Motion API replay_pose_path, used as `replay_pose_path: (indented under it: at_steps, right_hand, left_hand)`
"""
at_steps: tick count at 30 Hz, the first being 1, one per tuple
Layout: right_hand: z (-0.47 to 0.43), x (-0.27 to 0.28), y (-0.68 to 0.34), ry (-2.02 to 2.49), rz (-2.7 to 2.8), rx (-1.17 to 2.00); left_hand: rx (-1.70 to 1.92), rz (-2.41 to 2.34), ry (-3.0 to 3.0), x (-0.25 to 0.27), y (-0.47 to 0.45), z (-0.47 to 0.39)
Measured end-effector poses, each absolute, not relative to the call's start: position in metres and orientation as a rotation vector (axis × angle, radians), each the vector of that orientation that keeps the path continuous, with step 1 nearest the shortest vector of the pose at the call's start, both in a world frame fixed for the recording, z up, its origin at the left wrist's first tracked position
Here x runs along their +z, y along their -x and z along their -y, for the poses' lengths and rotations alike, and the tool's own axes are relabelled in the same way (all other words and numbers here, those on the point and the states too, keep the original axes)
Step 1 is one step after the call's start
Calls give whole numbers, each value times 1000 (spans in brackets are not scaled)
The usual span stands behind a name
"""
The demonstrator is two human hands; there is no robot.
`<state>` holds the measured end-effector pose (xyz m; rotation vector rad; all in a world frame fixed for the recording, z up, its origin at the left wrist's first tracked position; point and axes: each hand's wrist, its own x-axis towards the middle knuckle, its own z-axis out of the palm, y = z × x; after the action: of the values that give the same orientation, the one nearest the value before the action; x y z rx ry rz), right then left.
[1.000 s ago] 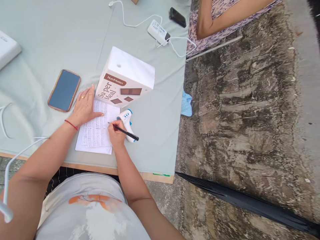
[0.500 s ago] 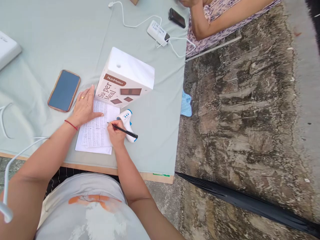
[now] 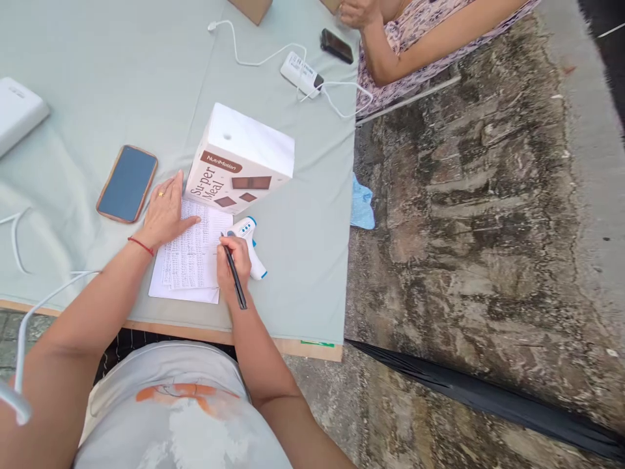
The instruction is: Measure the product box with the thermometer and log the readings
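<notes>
My left hand (image 3: 166,212) lies flat with fingers stretched on the left edge of the written sheets (image 3: 190,257), its fingertips close to a white box (image 3: 251,140) printed "NutriMotion Super Meal". Closed around a black pen (image 3: 236,280), my right hand (image 3: 233,260) rests at the right side of the sheets, the pen tip pointing up and away from me. Rows of small handwriting cover the paper. A white and blue infrared thermometer (image 3: 254,257) lies just right of my right hand, partly hidden by it. Left of my left hand is a smartphone (image 3: 127,184) in a brown case.
A white device (image 3: 19,111) sits at the far left. Farther back are a white power bank (image 3: 301,73) with a cable, a black object (image 3: 336,45) and a cardboard box (image 3: 251,8). Another person's arm (image 3: 390,62) rests at the table's right edge.
My right hand has shifted slightly right on the paper, and the pen has swung from pointing sideways to pointing more toward me. My left hand stays in place; the view has tilted slightly.
</notes>
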<state>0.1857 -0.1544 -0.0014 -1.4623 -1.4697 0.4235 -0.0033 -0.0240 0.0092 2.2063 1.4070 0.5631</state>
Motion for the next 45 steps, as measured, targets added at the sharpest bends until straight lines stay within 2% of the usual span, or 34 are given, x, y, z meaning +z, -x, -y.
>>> replay_pose_path:
  at_steps: [10, 15, 19, 27, 31, 37, 45]
  right_hand:
    - [194, -1, -205, 1914, 1796, 330]
    - [179, 15, -213, 1820, 1685, 366]
    - [129, 20, -228, 1763, 1485, 272]
    - [47, 14, -231, 1575, 1409, 746]
    - [51, 18, -215, 1637, 1203, 745]
    - [60, 22, -198, 1639, 1177, 677]
    - [104, 19, -244, 1661, 1463, 759]
  left_hand:
    - [596, -1466, -2264, 10, 7, 20]
    - [585, -1532, -2239, 5, 9, 18]
    - [570, -1572, -2231, -2, 9, 17]
    - [626, -1528, -2212, -1, 15, 28]
    - [792, -1495, -2116, -1, 19, 33]
    - [936, -1462, -2012, -4, 20, 35]
    - [867, -1552, -2075, -3, 16, 35]
